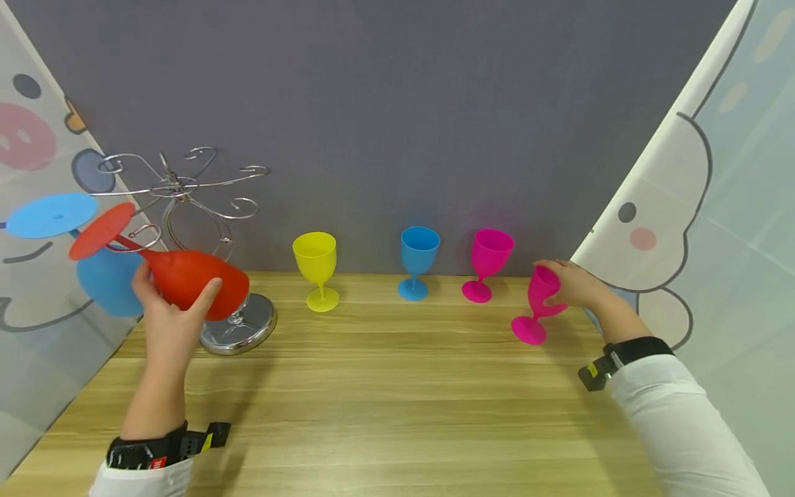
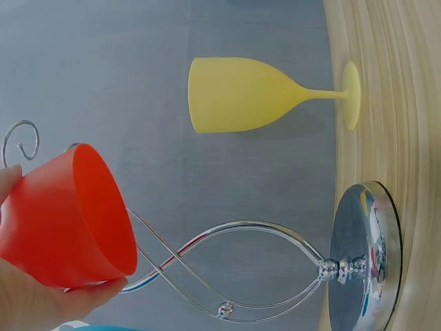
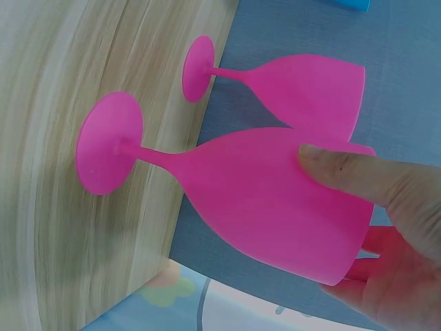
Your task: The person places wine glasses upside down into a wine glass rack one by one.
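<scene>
My left hand (image 1: 172,324) grips the bowl of a red goblet (image 1: 201,281), tilted with its foot up to the left and its stem by a hook of the chrome glass rack (image 1: 177,186). A blue goblet (image 1: 112,279) hangs upside down from the rack, just behind that hand. On the right, my right hand (image 1: 574,284) holds a pink goblet (image 3: 269,200) by its bowl, thumb on one side and fingers on the other. That goblet leans slightly; whether its foot touches the table I cannot tell.
Along the back of the wooden table (image 1: 385,400) stand a yellow goblet (image 1: 315,257), a second blue goblet (image 1: 419,250) and another pink goblet (image 1: 492,252), all upright. A grey panel (image 1: 397,124) rises behind them. Printed panels close both sides. The rack's round base (image 1: 239,328) sits at left.
</scene>
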